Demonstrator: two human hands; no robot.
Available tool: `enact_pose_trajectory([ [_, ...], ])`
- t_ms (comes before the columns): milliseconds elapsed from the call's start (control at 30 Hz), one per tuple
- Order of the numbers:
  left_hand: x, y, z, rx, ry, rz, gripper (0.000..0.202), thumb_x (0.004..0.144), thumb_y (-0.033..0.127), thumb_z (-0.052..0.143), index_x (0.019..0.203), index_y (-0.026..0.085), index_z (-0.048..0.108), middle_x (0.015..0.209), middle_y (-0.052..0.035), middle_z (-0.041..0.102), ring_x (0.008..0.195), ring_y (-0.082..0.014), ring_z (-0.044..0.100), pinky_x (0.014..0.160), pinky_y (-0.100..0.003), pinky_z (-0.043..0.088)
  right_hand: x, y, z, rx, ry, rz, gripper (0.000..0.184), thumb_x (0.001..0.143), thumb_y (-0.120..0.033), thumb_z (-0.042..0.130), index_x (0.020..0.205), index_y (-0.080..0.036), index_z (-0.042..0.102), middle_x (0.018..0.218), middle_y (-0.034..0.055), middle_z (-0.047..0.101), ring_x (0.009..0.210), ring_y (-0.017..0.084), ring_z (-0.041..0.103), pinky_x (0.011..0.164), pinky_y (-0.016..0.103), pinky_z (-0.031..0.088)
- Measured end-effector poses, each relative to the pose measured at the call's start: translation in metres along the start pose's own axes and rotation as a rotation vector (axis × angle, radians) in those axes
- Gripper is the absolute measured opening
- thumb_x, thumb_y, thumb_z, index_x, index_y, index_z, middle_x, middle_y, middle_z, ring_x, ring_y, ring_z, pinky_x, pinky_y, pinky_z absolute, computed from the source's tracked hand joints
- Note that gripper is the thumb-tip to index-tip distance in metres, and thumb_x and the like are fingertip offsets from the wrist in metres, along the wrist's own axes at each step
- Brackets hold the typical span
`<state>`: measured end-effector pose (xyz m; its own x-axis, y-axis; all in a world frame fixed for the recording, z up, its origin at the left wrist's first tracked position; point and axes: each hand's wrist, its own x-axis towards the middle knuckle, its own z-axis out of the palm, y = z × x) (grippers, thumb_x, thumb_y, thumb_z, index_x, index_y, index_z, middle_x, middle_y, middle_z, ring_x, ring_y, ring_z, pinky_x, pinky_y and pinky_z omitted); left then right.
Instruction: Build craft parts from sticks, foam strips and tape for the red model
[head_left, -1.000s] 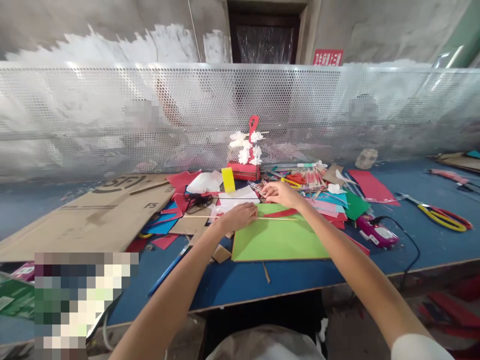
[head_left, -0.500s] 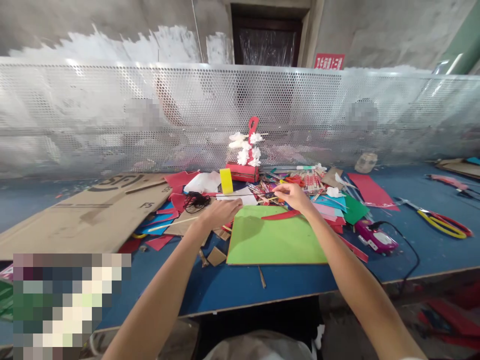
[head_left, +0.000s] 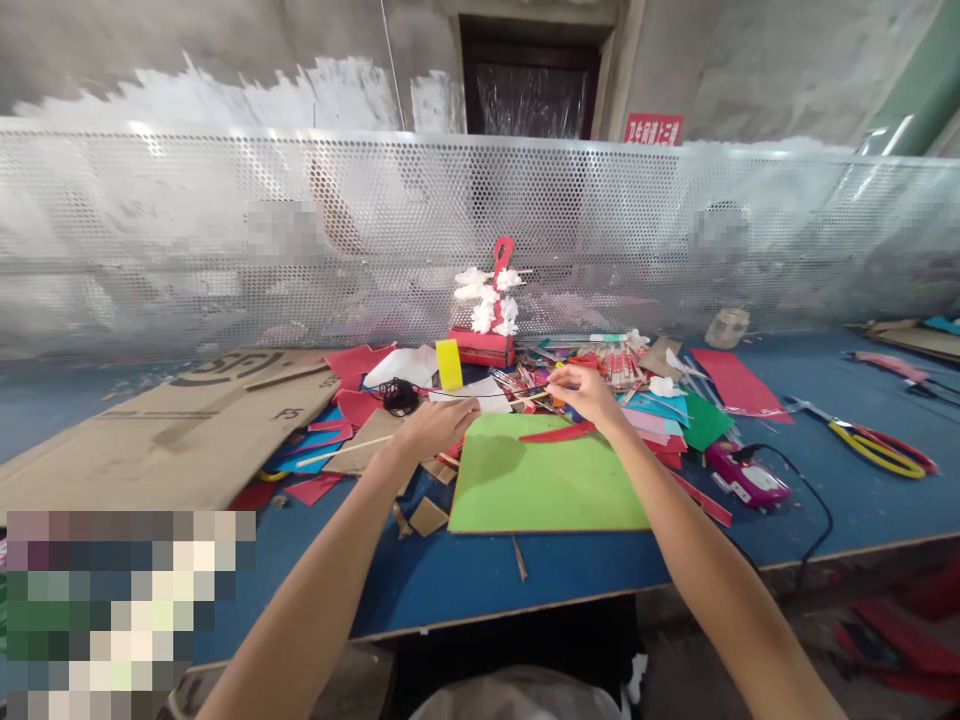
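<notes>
My left hand is curled closed at the far left corner of a green sheet. My right hand pinches closed just beyond the sheet's far edge. A thin black thread is stretched between the two hands and leads left to a black tangle. A red curved strip lies on the green sheet below my right hand. A thin wooden stick lies on the paper scraps left of my left hand.
A red stand with white paper flowers stands behind a yellow piece. A purple glue gun with its cord and yellow-handled scissors lie right. A large cardboard sheet lies left. A perforated metal screen backs the blue table.
My left hand let go of the wooden stick, left the green sheet and closed at the thread. The stick slid left. My right hand drew in a little, still pinching.
</notes>
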<state>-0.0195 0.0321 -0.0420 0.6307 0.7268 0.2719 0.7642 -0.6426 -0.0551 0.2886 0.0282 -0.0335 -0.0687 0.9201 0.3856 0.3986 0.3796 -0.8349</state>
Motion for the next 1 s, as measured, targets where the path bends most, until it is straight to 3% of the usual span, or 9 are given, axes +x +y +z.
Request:
enact_pose_trajectory([
  [167,0.0,-0.001,0.001,-0.035,-0.004,-0.014,0.042,0.105,0.042,0.027,0.114,0.021,0.062,0.1,-0.0102,0.075,0.083,-0.0243,0.071,0.069,-0.029,0.047,0.0,0.003,0.006,0.063,0.041,-0.016,0.02,0.074,-0.036,0.075,0.085,-0.02,0.072,0.086,0.006,0.077,0.079,0.022,0.072,0.076,0.034,0.057],
  [400,0.0,-0.002,0.005,-0.079,-0.015,-0.012,0.043,0.105,0.042,0.026,0.114,0.02,0.061,0.094,-0.0096,0.074,0.081,-0.0245,0.071,0.072,-0.03,0.047,0.001,0.011,0.011,0.265,0.088,0.064,0.028,0.07,-0.039,0.079,0.088,-0.019,0.071,0.086,0.0066,0.075,0.072,0.02,0.07,0.069,0.034,0.061],
  [600,0.0,-0.001,0.004,-0.088,0.02,-0.025,0.038,0.104,0.039,0.028,0.114,0.021,0.061,0.096,-0.009,0.075,0.081,-0.0239,0.071,0.07,-0.029,0.047,0.004,0.016,0.015,0.245,0.152,-0.04,0.031,0.067,-0.037,0.081,0.091,-0.019,0.069,0.093,0.0071,0.074,0.088,0.022,0.07,0.087,0.039,0.058],
  [700,-0.001,0.001,-0.001,-0.064,0.021,-0.047,0.036,0.104,0.037,0.03,0.113,0.02,0.061,0.094,-0.0091,0.074,0.081,-0.0238,0.071,0.069,-0.029,0.047,0.003,0.014,0.017,0.263,0.164,-0.051,0.029,0.068,-0.035,0.08,0.088,-0.02,0.068,0.092,0.006,0.073,0.087,0.02,0.069,0.089,0.038,0.056],
  [867,0.001,0.017,-0.01,-0.089,0.106,-0.036,0.036,0.105,0.039,0.032,0.124,0.022,0.057,0.12,-0.0096,0.068,0.096,-0.0229,0.07,0.076,-0.03,0.051,-0.002,0.002,0.023,0.309,0.151,-0.05,0.027,0.069,-0.035,0.078,0.088,-0.02,0.066,0.092,0.0051,0.07,0.087,0.019,0.067,0.09,0.037,0.054],
  [1000,0.018,0.04,-0.009,-0.173,0.227,0.059,0.037,0.105,0.038,0.036,0.135,0.022,0.05,0.133,-0.0104,0.06,0.115,-0.0233,0.064,0.094,-0.033,0.051,-0.005,-0.007,0.029,0.36,0.119,-0.05,0.027,0.069,-0.034,0.079,0.088,-0.02,0.065,0.092,0.0041,0.069,0.086,0.018,0.066,0.09,0.035,0.054],
])
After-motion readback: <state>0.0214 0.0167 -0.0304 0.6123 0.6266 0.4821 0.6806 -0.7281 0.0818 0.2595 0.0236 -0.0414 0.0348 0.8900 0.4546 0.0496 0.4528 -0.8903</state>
